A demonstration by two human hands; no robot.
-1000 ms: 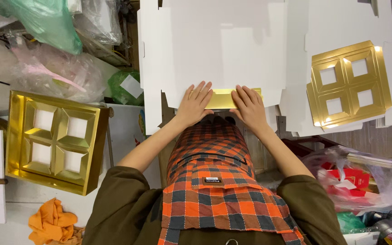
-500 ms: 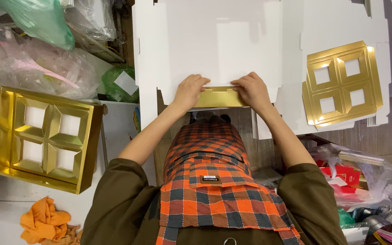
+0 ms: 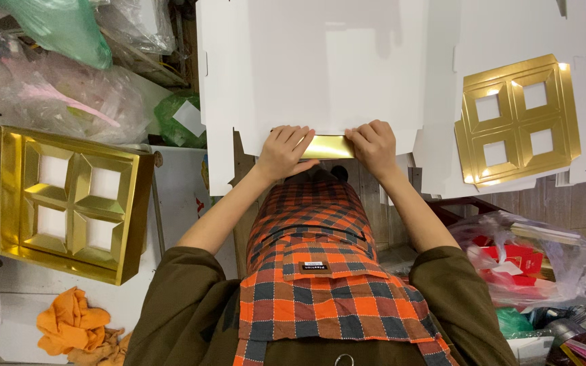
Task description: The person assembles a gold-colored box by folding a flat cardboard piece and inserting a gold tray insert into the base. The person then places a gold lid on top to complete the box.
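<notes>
Together, both arms reached forward from the body, elbows bent and forearms converging over the orange plaid apron (image 3: 313, 271). The left hand (image 3: 283, 150) lay palm down with its fingers close together and curled over the near edge of a large white cardboard sheet (image 3: 334, 68); its thumb pointed toward the middle. The right hand (image 3: 373, 144) mirrored it, fingers bunched and bent over the same edge, knuckles up. Neither hand was spread — both pressed down on the card.

Between them ran a narrow gold flap (image 3: 328, 146), a shiny strip along the sheet's near edge, touched at its left end by the left hand and at its right end by the right hand. The strip lay just in front of the person's apron, with the white sheet stretching away beyond the fingers.

Off to the right, a gold insert with four square windows (image 3: 517, 120) rested on more white card. To the left sat a gold tray (image 3: 69, 203) with the same four openings — an orange cloth (image 3: 72, 325) lay near it.
</notes>
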